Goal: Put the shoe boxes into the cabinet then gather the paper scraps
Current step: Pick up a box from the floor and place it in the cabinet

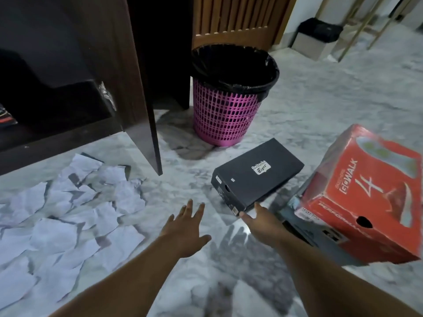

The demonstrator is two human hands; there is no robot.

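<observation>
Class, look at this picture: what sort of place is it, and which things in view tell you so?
Probably a room in a home. A dark wooden cabinet stands open on a marble-patterned floor, with a lined pink waste basket beside it and shoe boxes on the floor.

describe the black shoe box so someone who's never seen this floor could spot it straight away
Find the pink mesh wastebasket with a black liner beside the open cabinet door. On the marble floor just in front of it lies the black shoe box, flat and closed, its near corner by the right hand. Unlike the tilted red shoe box to its right, it is black with a small white label on the lid.
</observation>
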